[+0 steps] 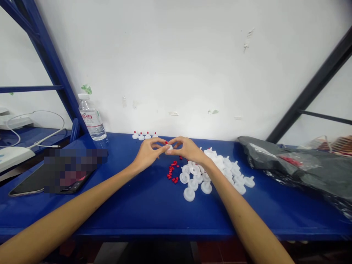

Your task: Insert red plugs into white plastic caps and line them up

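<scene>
Between my two hands, above the blue table [132, 209], is a white nozzle cap [169, 147] with a small red tip [166, 143] on top. My left hand [148, 152] pinches it from the left, and the fingers of my right hand [185, 149] close on it from the right. Below them lies a scatter of small red tips [171, 171]. A heap of white nozzle caps [224, 167] spreads to the right, partly hidden by my right forearm. Several white caps with red tips [141, 136] stand upright in a row near the wall.
A water bottle [92, 119] stands at the back left. Phone-like devices [74, 185], partly blurred out, lie on the left. Dark plastic bags [291, 168] cover the right side. A white cable [49, 139] and power strip [13, 157] are at the far left.
</scene>
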Tool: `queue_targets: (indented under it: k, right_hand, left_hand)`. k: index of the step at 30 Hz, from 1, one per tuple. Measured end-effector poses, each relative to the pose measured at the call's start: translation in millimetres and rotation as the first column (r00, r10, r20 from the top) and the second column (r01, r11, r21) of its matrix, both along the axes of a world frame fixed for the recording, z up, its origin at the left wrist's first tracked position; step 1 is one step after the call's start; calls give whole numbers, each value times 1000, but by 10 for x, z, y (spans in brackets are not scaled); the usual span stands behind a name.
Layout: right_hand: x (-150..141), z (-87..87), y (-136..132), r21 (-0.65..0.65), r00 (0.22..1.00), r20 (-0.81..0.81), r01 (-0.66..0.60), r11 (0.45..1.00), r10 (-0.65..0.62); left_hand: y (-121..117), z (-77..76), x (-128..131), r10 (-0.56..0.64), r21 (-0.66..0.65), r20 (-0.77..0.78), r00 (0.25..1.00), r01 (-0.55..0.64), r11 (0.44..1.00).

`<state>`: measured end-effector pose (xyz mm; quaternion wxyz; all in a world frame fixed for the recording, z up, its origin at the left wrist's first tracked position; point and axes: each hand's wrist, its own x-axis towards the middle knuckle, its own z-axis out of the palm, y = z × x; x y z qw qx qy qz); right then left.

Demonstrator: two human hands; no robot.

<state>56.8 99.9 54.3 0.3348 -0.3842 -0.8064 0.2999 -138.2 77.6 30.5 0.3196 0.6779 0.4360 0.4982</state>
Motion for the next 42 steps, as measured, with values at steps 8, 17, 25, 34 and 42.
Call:
queue_targets:
  k: [8, 17, 25, 34, 42]
  right_hand:
    - [151, -11, 96, -74, 998, -28, 50, 996, -52]
    - [190, -29, 140, -14, 987, -80, 142, 990, -142]
    - [171, -1, 110, 65, 985, -99, 148, 987, -141]
    - [152, 30, 82, 142, 973, -191, 160, 977, -132]
    - [136, 30, 105, 172, 965, -223, 177, 969, -137]
  left_hand:
    - [119, -40, -89, 145, 78, -167, 975, -134, 988]
    - [511, -225, -253, 177, 81, -401, 899, -157, 984]
    - [405, -246, -226, 262, 252, -492, 830, -152, 956]
    - [233, -343, -49, 174, 305, -776, 606, 118, 945]
    - [315, -329, -28, 189, 301, -843, 503, 152, 941]
